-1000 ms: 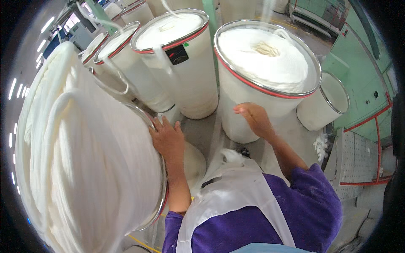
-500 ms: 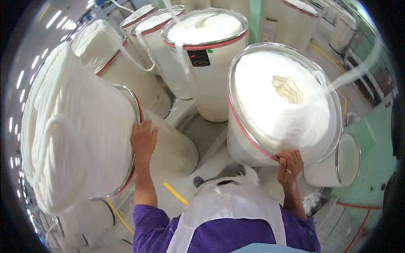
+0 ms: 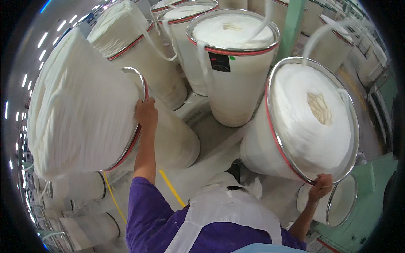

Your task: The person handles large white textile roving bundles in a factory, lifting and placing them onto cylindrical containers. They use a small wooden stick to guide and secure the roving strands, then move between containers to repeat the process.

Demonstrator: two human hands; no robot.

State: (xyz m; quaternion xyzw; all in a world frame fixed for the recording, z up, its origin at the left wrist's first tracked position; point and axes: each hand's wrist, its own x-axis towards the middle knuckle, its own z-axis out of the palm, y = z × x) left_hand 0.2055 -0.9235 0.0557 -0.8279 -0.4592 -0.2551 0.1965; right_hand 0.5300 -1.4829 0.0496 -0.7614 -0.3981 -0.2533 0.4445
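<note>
To my left a tall sliver can [image 3: 177,139] leans outward. A thick heap of white sliver [image 3: 80,105] bulges high above its steel rim. My left hand [image 3: 146,113] is closed on that rim, on the side facing me. On the right stands a second sliver can [image 3: 261,152], tilted, with coiled white sliver [image 3: 291,109] around a hollow centre. My right hand [image 3: 322,187] has its fingers wrapped over the near edge of its rim. From its far side a loose strand [image 3: 314,42] rises. My arms are spread wide between the two cans.
Ahead stands a full can [image 3: 240,92] with a dark label; several more are behind it. An overfull can [image 3: 147,67] is at the far left. A green post [image 3: 291,29] rises beyond. Beside my right arm lies an empty can [image 3: 341,202]. Yellow lines [image 3: 171,187] mark the floor.
The view has swung, so the cans ahead sit farther right. My right hand and its can are farther right and lower in view. My left hand's fingers have closed more around the rim.
</note>
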